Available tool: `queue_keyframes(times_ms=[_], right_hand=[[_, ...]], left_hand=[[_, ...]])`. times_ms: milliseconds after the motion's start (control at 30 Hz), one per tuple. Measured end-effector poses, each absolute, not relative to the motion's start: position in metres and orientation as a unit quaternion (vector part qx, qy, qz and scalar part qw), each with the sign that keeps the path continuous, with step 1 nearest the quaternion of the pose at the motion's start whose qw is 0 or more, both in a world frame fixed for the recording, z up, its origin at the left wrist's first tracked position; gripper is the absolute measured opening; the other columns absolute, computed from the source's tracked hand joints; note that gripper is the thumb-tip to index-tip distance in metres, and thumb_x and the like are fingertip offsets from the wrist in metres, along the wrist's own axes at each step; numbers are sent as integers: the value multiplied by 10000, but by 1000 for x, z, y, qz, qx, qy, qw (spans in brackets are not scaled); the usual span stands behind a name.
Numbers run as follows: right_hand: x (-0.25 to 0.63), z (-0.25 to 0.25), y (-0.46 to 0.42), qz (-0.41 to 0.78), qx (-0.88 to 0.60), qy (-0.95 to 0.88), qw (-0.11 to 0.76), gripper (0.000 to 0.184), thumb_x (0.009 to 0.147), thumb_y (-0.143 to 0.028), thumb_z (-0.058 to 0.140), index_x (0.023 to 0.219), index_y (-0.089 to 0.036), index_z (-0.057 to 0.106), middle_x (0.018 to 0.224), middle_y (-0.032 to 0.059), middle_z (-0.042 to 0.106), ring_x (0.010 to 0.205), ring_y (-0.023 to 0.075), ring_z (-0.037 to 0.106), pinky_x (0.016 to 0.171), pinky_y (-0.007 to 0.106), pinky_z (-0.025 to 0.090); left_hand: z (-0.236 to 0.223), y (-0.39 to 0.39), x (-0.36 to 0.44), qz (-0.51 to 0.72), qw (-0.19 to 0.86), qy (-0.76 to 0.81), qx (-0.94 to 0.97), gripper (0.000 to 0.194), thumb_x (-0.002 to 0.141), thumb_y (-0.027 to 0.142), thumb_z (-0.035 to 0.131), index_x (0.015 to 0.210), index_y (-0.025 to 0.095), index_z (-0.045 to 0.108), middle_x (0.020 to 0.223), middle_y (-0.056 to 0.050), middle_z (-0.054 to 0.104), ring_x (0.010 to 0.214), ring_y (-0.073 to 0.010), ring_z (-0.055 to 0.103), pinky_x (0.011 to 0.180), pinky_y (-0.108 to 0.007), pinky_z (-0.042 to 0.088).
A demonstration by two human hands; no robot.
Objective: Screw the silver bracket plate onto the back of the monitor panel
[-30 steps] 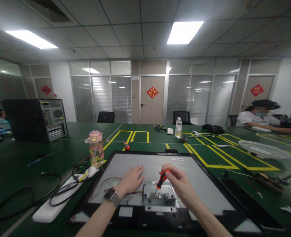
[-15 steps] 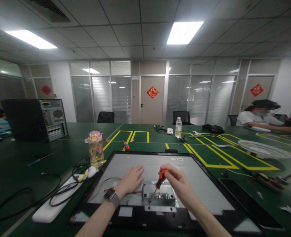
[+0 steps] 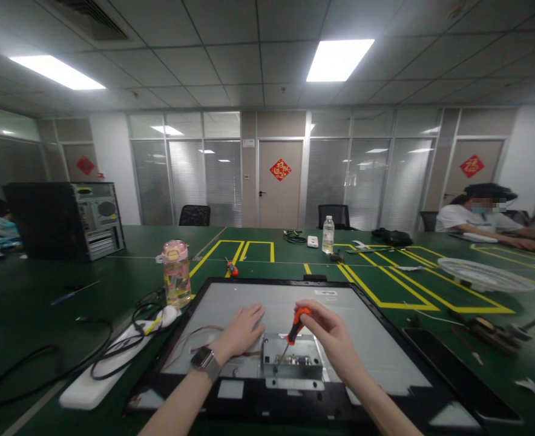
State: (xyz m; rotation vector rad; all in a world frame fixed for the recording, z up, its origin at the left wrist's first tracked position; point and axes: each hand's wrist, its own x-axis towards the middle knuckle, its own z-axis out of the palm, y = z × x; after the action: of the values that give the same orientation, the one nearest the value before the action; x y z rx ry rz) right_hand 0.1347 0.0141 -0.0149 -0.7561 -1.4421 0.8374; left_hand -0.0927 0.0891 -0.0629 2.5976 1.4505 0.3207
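A flat display panel (image 3: pixel 371 351) with a black frame lies on the green table before me. On its near middle part sits a metal bracket (image 3: pixel 313 358) with a raised box shape. My right hand (image 3: pixel 328 330) grips an orange and black screwdriver (image 3: pixel 297 325), tilted, its shaft pointing down into the bracket. Whether the tip sits in a screw is too small to tell. My left hand (image 3: pixel 244 330) rests flat on the panel, fingers apart, just left of the bracket. Thin wires (image 3: pixel 186 339) run across the panel beneath my left wrist.
A white power strip (image 3: pixel 99 375) with black cables and a pink-lidded bottle (image 3: pixel 175 272) stand left of the panel. A second screwdriver (image 3: pixel 232 268) lies beyond it. At right are a long black bar (image 3: pixel 458 375), a white ring (image 3: pixel 485 274) and a seated person (image 3: pixel 476 218).
My right hand has shifted its fingers slightly on the screwdriver handle. My left hand stays in place. The person at right has moved an arm.
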Motion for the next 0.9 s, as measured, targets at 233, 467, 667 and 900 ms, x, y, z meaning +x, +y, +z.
queue_keyframes(times_ms=[233,467,667,900], right_hand=[[134,-10,8,321,-332,-659,594,364,845,-476,547,1104,-254,675,1062,88,709,1017,272,634,950,466,451],[133,-12,10,289,-336,-657,610,294,801,-431,625,992,-226,714,966,87,714,915,255,657,854,399,514],[130,-13,9,327,-321,-652,604,370,810,-456,605,1106,-241,665,1050,93,706,970,266,656,896,440,502],[132,-13,9,288,-331,-660,609,312,805,-429,619,1039,-236,694,1006,81,701,947,248,646,863,379,515]], left_hand=[[-66,91,-93,116,74,482,865,487,912,329,367,1376,182,396,1470,-96,322,1356,-221,280,1114,-431,161],[-65,90,-94,113,80,481,866,498,915,352,362,1382,177,387,1473,-97,315,1361,-216,269,1117,-426,154],[-62,88,-91,115,82,487,862,490,905,327,371,1373,187,401,1468,-91,325,1354,-217,284,1115,-429,157],[-59,86,-91,112,86,486,862,496,909,325,359,1377,165,394,1468,-104,323,1357,-227,277,1112,-445,164]])
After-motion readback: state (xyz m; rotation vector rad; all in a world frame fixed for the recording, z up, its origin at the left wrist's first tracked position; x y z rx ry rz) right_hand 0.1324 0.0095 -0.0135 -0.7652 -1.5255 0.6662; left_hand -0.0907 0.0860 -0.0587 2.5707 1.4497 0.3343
